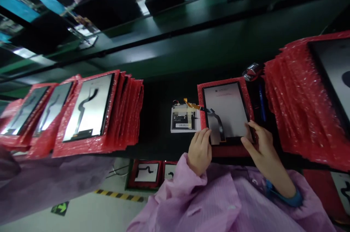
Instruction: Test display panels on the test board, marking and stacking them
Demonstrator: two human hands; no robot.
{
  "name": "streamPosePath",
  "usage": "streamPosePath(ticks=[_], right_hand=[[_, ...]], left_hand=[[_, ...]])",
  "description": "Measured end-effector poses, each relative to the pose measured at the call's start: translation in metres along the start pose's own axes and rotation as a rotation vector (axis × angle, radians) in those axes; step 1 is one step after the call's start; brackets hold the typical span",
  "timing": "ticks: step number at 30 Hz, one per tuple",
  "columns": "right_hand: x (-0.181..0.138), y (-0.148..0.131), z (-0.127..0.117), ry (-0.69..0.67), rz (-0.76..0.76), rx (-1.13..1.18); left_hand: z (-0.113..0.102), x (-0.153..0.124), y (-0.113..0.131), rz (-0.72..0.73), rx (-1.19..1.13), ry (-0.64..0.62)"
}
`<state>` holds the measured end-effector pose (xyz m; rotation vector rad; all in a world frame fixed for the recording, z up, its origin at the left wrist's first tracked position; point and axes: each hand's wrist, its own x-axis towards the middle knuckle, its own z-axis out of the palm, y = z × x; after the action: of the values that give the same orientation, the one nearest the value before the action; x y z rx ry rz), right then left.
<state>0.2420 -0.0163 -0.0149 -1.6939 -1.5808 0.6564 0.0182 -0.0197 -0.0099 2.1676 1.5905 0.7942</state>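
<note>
A dark-framed display panel (228, 109) with a black flex cable lies face down on a red bubble-wrap sheet (247, 91) on the black bench. My left hand (199, 151) rests at the panel's near left corner, fingers curled against its edge. My right hand (264, 148) touches the near right corner with spread fingers. A small white circuit module (184, 119) with an orange ribbon sits just left of the panel.
A stack of red bubble-wrap sheets topped with panels (90, 111) fills the left. A taller red stack (306, 100) stands at the right. A blue pen (261, 106) lies between panel and right stack. More panels (146, 172) sit below the bench edge.
</note>
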Motion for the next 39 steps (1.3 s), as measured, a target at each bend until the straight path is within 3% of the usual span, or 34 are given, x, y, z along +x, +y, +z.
streamPosePath(ticks=[3, 5, 7, 10, 12, 15, 16, 18, 20, 22, 28, 34, 36, 39], right_hand=[[0.008, -0.001, -0.006, -0.026, 0.169, 0.149], [0.012, -0.01, -0.014, -0.026, 0.202, 0.178], [0.011, -0.031, -0.024, -0.01, 0.145, 0.15], [0.006, -0.076, -0.033, -0.008, -0.081, 0.129], [0.003, -0.105, -0.031, -0.05, -0.253, 0.185], [0.004, -0.129, -0.012, -0.263, -0.402, 0.423], [0.005, -0.131, -0.002, -0.328, -0.383, 0.519], [0.01, -0.127, 0.021, -0.355, -0.244, 0.628], [0.013, -0.121, 0.042, -0.303, -0.086, 0.574], [0.013, -0.116, 0.056, -0.301, -0.039, 0.471], [0.001, -0.117, 0.052, -0.418, -0.341, 0.694], [0.015, -0.093, 0.07, -0.297, 0.025, 0.54], [0.021, -0.088, 0.075, -0.322, 0.059, 0.569], [0.025, -0.09, 0.071, -0.329, -0.032, 0.557]], left_hand=[[-0.005, 0.003, -0.008, 0.013, -0.025, -0.037], [-0.014, 0.006, -0.013, 0.012, -0.053, -0.06], [-0.025, 0.011, -0.017, 0.003, -0.115, -0.109], [-0.046, 0.024, -0.017, -0.106, -0.265, -0.203], [-0.058, 0.038, -0.013, -0.231, -0.379, -0.097], [-0.07, 0.061, 0.0, -0.316, -0.697, 0.275], [-0.072, 0.067, 0.005, -0.323, -0.829, 0.35], [-0.074, 0.076, 0.011, -0.35, -1.046, 0.368], [-0.076, 0.079, 0.012, -0.426, -1.149, 0.32], [-0.077, 0.08, 0.01, -0.495, -1.179, 0.301], [-0.082, 0.079, -0.002, -0.547, -1.178, 0.285], [-0.097, 0.079, -0.017, -0.597, -1.062, 0.265], [-0.102, 0.078, -0.018, -0.564, -1.025, 0.283], [-0.103, 0.078, -0.016, -0.482, -0.992, 0.265]])
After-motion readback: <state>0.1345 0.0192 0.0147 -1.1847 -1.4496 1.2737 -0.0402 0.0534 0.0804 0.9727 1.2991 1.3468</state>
